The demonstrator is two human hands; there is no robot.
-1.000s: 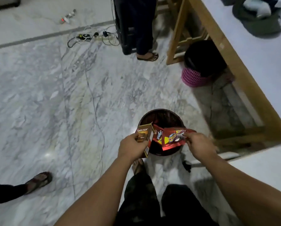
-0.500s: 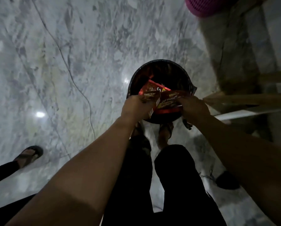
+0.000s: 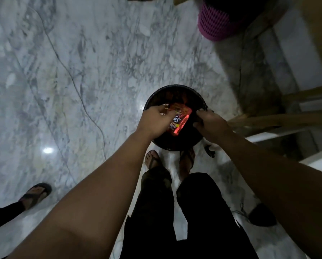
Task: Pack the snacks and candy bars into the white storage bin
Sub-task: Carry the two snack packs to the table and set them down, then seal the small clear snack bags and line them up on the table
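1. Head view: a round dark bin (image 3: 197,142) stands on the marble floor (image 3: 81,71) just ahead of the person's 2 sandalled feet (image 3: 152,161); it looks black here, not white.
2. Left hand (image 3: 154,121) reaches over the bin's near-left rim, fingers curled round a brown snack box (image 3: 164,109) of which only small lettered edges show past the knuckles.
3. Red snack packet (image 3: 179,122) lies tilted inside the bin's mouth, just beside the left hand and touching it; whether the left fingers also pinch it, I cannot tell.
4. More reddish wrappers (image 3: 177,99) sit deeper in the bin, too dim to read.
5. Right hand (image 3: 210,124) is over the bin's right rim, fingers bent downward; its fingertips are in shadow, so I cannot tell whether it holds anything.
6. A pink perforated basket (image 3: 214,25) stands on the floor at upper right, well apart from the bin, beside wooden furniture legs (image 3: 268,120).
7. Another person's sandalled foot (image 3: 35,193) shows at lower left.
8. A thin cable (image 3: 78,86) runs across the floor to the left of the bin.
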